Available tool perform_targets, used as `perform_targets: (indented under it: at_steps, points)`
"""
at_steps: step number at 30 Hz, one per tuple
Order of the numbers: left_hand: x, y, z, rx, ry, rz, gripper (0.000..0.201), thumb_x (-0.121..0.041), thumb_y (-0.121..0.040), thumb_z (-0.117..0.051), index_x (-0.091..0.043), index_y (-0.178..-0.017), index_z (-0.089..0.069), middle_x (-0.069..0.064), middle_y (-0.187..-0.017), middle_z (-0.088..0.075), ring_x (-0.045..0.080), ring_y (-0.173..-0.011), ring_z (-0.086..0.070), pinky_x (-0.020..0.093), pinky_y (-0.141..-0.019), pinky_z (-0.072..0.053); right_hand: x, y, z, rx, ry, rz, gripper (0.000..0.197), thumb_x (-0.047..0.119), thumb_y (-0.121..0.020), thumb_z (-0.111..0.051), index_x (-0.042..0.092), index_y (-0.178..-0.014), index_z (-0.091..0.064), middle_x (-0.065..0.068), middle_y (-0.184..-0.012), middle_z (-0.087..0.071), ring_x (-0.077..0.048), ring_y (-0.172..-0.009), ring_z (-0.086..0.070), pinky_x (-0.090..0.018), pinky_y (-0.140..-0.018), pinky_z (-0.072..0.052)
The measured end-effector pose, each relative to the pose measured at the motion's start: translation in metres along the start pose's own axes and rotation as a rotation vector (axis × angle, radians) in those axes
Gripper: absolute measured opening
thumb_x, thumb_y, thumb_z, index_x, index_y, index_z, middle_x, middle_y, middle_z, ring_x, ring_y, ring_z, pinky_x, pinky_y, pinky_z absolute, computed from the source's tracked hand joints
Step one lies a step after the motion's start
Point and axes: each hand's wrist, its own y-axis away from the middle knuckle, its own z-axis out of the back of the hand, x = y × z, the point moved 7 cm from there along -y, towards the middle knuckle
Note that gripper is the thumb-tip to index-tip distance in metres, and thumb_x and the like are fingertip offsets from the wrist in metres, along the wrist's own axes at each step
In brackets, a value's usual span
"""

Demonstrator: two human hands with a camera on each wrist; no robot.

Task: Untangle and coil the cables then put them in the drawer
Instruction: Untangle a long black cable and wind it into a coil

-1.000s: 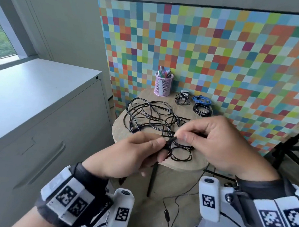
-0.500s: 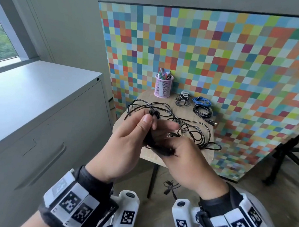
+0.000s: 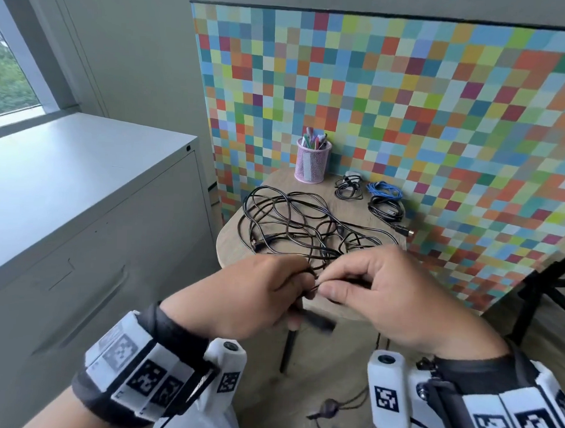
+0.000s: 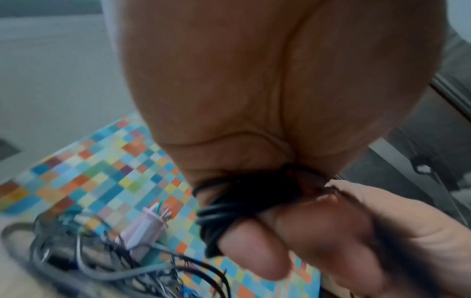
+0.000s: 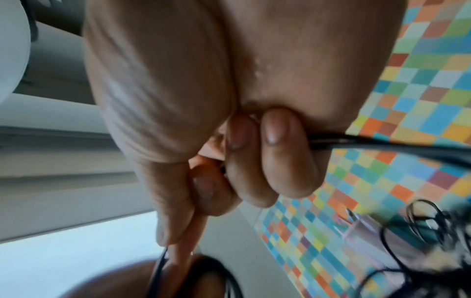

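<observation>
Between both hands, left hand point(image 3: 251, 296) and right hand point(image 3: 397, 299) pinch the black cable point(image 3: 306, 234).

Tangled black cables point(image 3: 293, 227) sprawled in loose overlapping loops across the round wooden table point(image 3: 234, 244), one strand wound in tight turns point(image 4: 229, 213); small black coil point(image 3: 348, 187), blue coil point(image 3: 384, 190) and another black coil point(image 3: 386, 208) lying apart near the far edge

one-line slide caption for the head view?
Both hands, left hand and right hand, pinch a black cable over the round table.
</observation>
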Motion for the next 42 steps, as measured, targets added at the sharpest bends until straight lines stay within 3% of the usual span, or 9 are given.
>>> perform_targets:
  at_steps: [9,13,17,22,27,30,33,36,42]
  points:
    - [-0.011,0.006,0.0,0.104,0.333,-0.199,0.028,-0.017,-0.112,-0.038,-0.004,-0.102,-0.061,0.006,-0.096,-0.073,0.022,-0.1,-0.068,0.035,-0.094,-0.05,0.002,-0.003,0.033,-0.25,-0.115,0.154,0.008,0.022,-0.088,-0.074,0.026,-0.087,-0.08,0.008,-0.086,-0.08,-0.01,-0.083,-0.075,-0.029,-0.078,-0.06]
    - [-0.019,0.004,0.007,0.03,0.95,-0.248,0.03,-0.02,-0.104,-0.04,-0.011,-0.084,-0.059,0.003,-0.058,-0.041,0.021,-0.05,-0.052,0.036,-0.067,-0.052,-0.007,-0.008,0.025,-0.381,-0.171,0.147,0.014,0.035,-0.089,-0.071,0.028,-0.096,-0.081,0.011,-0.092,-0.08,-0.011,-0.09,-0.076,-0.03,-0.082,-0.06]
    - [-0.022,0.0,0.018,-0.183,1.152,-0.305,0.032,-0.024,-0.102,-0.041,-0.008,-0.091,-0.067,-0.003,-0.056,-0.028,0.01,-0.043,-0.029,0.027,-0.052,-0.042,-0.021,-0.016,-0.011,-0.266,-0.188,0.047,0.02,0.035,-0.096,-0.066,0.021,-0.096,-0.081,0.025,-0.069,-0.069,0.007,-0.067,-0.06,-0.014,-0.066,-0.044]
    - [-0.01,-0.004,0.026,-0.409,0.944,-0.279,0.026,-0.023,-0.104,-0.042,-0.006,-0.107,-0.062,0.006,-0.067,-0.058,0.024,-0.052,-0.046,0.026,-0.053,-0.043,-0.007,-0.013,-0.046,-0.133,-0.015,0.096,0.023,0.045,-0.099,-0.055,0.049,-0.083,-0.071,0.008,-0.071,-0.069,-0.025,-0.07,-0.063,-0.043,-0.065,-0.051]
    - [-0.011,0.0,0.021,-0.386,0.872,-0.256,0.025,-0.021,-0.105,-0.042,-0.003,-0.113,-0.057,0.015,-0.094,-0.074,0.029,-0.09,-0.074,0.034,-0.081,-0.059,-0.005,-0.008,-0.05,-0.06,0.003,0.086,0.02,0.044,-0.097,-0.056,0.047,-0.084,-0.071,0.007,-0.084,-0.075,-0.012,-0.08,-0.068,-0.044,-0.074,-0.055]
    - [-0.01,0.0,0.02,-0.393,0.369,-0.182,0.017,-0.016,-0.109,-0.042,-0.013,-0.11,-0.059,0.001,-0.1,-0.077,0.015,-0.097,-0.074,0.029,-0.09,-0.056,-0.006,-0.005,-0.038,-0.052,0.042,0.05,0.024,0.041,-0.092,-0.065,0.027,-0.075,-0.075,0.0,-0.069,-0.069,-0.019,-0.067,-0.06,-0.041,-0.066,-0.051]
    - [-0.006,-0.003,0.009,-0.278,-0.066,-0.085,0.015,-0.02,-0.108,-0.047,-0.015,-0.097,-0.057,-0.004,-0.085,-0.072,0.013,-0.076,-0.068,0.039,-0.076,-0.055,-0.002,0.0,-0.016,-0.066,0.079,0.016,0.02,0.038,-0.093,-0.073,0.023,-0.079,-0.077,0.0,-0.063,-0.065,-0.014,-0.06,-0.056,-0.039,-0.06,-0.049]
    - [-0.002,-0.001,-0.005,-0.08,0.229,-0.011,0.032,-0.029,-0.111,-0.043,-0.011,-0.088,-0.056,0.001,-0.059,-0.061,0.021,-0.047,-0.051,0.03,-0.048,-0.045,0.004,0.005,0.004,-0.076,0.071,-0.01,0.012,0.036,-0.093,-0.073,0.032,-0.083,-0.079,0.003,-0.068,-0.071,-0.021,-0.065,-0.064,-0.044,-0.064,-0.054]
    - [0.0,-0.004,-0.003,0.028,0.518,0.025,0.051,-0.049,-0.1,-0.044,-0.013,-0.076,-0.07,-0.001,-0.049,-0.039,0.015,-0.043,-0.037,0.038,-0.054,-0.037,0.018,0.005,0.005,-0.042,0.016,0.071,0.017,0.032,-0.093,-0.075,0.032,-0.077,-0.08,-0.005,-0.072,-0.07,-0.026,-0.062,-0.059,-0.043,-0.057,-0.05]
